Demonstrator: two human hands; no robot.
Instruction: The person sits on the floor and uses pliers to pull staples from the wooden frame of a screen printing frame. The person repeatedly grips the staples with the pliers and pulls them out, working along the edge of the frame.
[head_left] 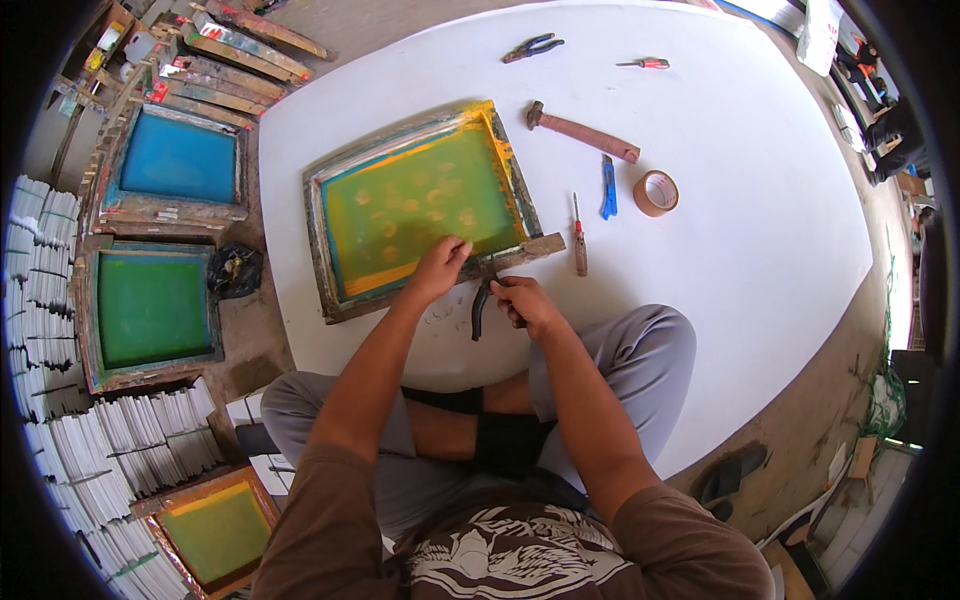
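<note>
Stacked screen frames (150,305) on floor at far left, green and blue mesh. Green-yellow screen frame (420,205) lies flat on white bench (740,230), just ahead of crossed legs. Left hand (440,268) presses down on frame's near wooden edge, fingers curled over it. Right hand (522,300) closed around dark-handled pliers (482,305), tool head at same edge. Best to keep frame pinned, pull straight, avoid mesh. Screwdriver (578,238), blue cutter (608,188), hammer (585,132), tape roll (656,192) lie to right.

Four screen frames (420,205), perhaps two screwdrivers (579,240).
</note>
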